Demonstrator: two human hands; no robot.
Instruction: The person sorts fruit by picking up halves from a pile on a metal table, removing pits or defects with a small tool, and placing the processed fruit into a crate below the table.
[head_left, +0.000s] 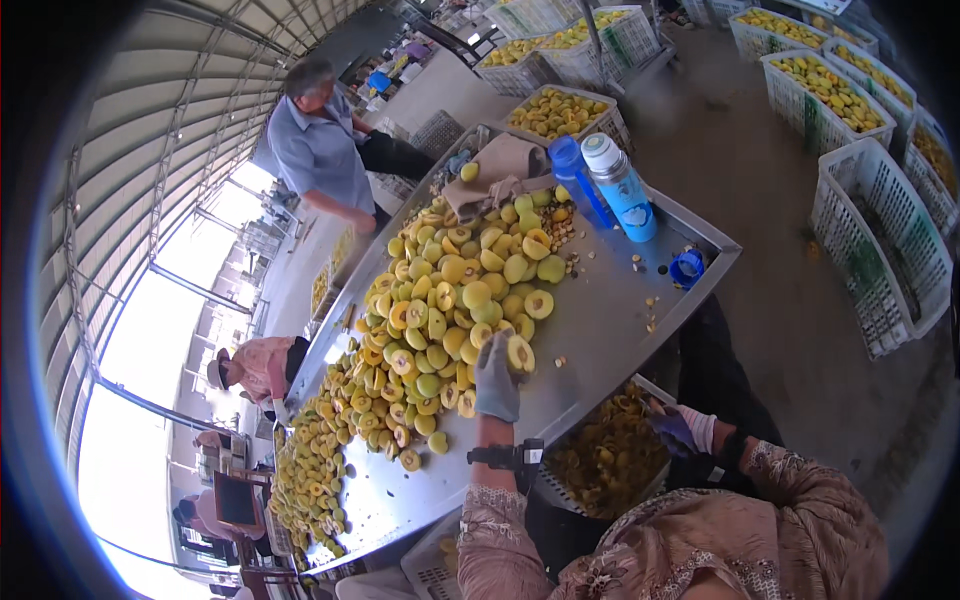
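Note:
A large heap of yellow-green apricots (pixel 430 290), many cut in half, covers the metal table. My left hand (pixel 497 385), in a grey glove, reaches into the heap's near edge. Its fingers are closed on an apricot half (pixel 520 354) whose cut face shows. My right hand (pixel 684 428), in a dark purple and pink glove, is held low beside the table, over the edge of a crate of apricot halves (pixel 610 450). Its fingers look closed, with a small brownish thing at their tips that I cannot make out.
On the metal table (pixel 600 290) stand a blue bottle (pixel 582 180) and a light-blue flask (pixel 620 190). A blue cap (pixel 687 268) and loose pits lie nearby. A brown cloth (pixel 500 170) lies beyond the heap. White crates (pixel 825 95) stand right. A person (pixel 320 150) stands across the table.

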